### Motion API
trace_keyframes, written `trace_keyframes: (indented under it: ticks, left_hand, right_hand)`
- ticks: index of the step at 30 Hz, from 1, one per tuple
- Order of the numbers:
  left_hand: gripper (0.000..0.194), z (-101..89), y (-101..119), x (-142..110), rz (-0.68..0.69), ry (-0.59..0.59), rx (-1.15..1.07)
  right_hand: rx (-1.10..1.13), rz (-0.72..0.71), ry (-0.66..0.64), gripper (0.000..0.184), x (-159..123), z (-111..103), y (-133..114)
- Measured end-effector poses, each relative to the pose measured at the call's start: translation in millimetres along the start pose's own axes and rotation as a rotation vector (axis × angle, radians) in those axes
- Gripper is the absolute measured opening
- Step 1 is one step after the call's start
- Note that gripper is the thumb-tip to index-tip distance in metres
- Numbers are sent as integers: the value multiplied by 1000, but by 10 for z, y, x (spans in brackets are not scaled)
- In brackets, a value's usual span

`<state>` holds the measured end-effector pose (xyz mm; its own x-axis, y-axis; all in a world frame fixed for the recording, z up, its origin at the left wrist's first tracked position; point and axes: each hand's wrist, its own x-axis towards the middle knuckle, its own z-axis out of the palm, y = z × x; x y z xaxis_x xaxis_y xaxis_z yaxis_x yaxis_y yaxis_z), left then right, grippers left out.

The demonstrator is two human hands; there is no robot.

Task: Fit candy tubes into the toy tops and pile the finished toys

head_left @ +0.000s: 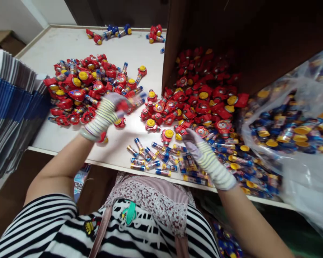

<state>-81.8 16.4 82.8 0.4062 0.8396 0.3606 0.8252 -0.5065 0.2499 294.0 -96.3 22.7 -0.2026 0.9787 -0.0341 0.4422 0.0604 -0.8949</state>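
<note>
My left hand (105, 113), in a striped knit glove, is closed on a toy with a red head (123, 105) and a blue-ended tube; motion blurs it. Behind that hand lies a pile of red-headed toys (78, 86) with yellow discs, many with tubes attached. My right hand (201, 152), gloved alike, stretches its fingers toward a red toy head (183, 126) at the near edge of another heap; its fingertips are partly hidden, and contact is unclear. Short printed tubes (150, 153) with blue and yellow ends lie loose between my hands.
A cardboard box (174, 46) on its side spills red heads (201, 95) onto the white table (140, 36). At right, a clear plastic bag (293, 157) holds many tubes. Folded printed cartons (13, 107) stand at left. Several toys (110, 33) lie along the back edge.
</note>
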Motion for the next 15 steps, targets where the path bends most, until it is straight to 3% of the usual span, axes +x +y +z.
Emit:
trace_keyframes:
  ticks: [1,3,4,6,7,9,13,15]
  left_hand:
    - [32,-162,-302,58,-233,115,96]
    - [44,-440,-848,143,-619,207,265]
    - [56,-534,-1049,169,-738,210,314]
    - [78,-590,-1221,196,-791,219,325]
    - [83,-544,-1176,200,-742,230,307]
    - [73,-311,-852,197,-559,164,211]
    - [36,479,193,164,-221,-307,-52]
    - [46,843,577,146,-185,-424,-47]
  right_hand:
    - [-67,12,33,62,18,-103,48]
    - [-220,37,-2,53,26,-258,168]
    - [-298,47,-31,48,19,-303,228]
    - [-460,61,-72,42,-3,-326,316]
    - [-545,64,-80,42,-12,-311,334]
    - [-708,60,-104,41,-6,-244,310]
    - [-982,98,-279,38,123,-12,122]
    - [-1102,155,-374,36,213,112,46]
